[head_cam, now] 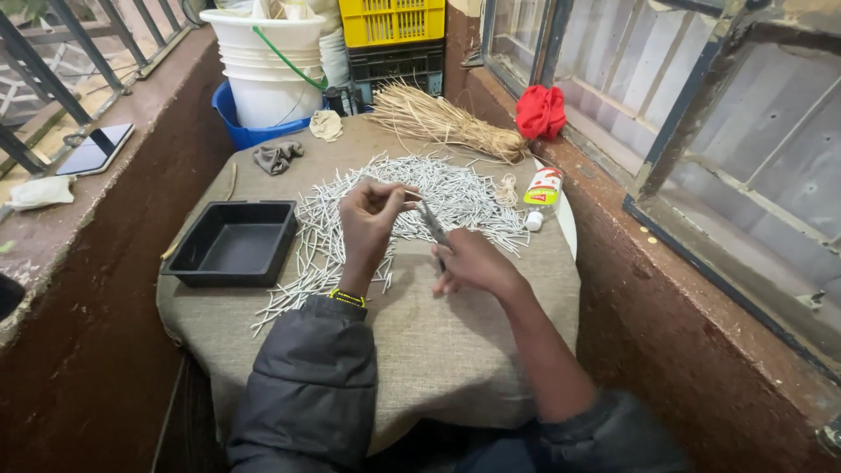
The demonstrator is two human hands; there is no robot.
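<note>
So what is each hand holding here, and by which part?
The left hand pinches one end of a thin white paper stick between its fingertips. The right hand grips a slim metal tool by its lower end.

Burlap-covered table: heap of thin white sticks; empty black tray at left; straw bundle; glue bottle. Left hand pinches one stick; right hand grips a small metal tool.

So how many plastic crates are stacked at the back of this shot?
2. A yellow crate sits at the top edge beside the white buckets; a black crate lies directly under it. More could be hidden behind the buckets or out of frame.
</note>
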